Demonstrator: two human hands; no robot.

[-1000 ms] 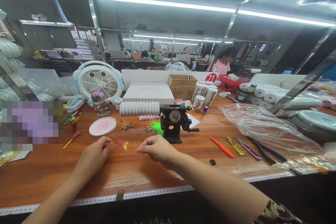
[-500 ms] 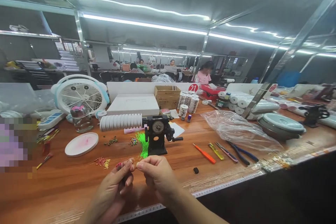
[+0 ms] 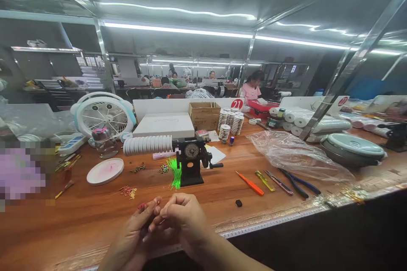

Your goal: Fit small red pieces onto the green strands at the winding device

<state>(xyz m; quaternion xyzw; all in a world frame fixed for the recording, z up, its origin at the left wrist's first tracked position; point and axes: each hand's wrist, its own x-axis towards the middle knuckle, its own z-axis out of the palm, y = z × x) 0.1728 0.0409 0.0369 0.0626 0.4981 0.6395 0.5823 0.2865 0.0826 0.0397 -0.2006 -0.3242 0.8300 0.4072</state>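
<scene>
Wooden bench point(image 3: 152, 209) before left hand point(image 3: 130, 237) and right hand point(image 3: 181, 220), green bristles point(image 3: 174, 173), black winder point(image 3: 190, 161) standing in the way

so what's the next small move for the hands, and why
Probably finish the pink bit at the left hand with the right hand before reaching out: the hands are together around it, and the red-and-gold pile lies just beyond.

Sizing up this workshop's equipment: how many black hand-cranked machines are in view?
2: a black hand-cranked machine on the wooden bench, beside green bristles, and a second black hand-cranked machine at the right edge of view, partly cut off. Others may be hidden further along.
</scene>
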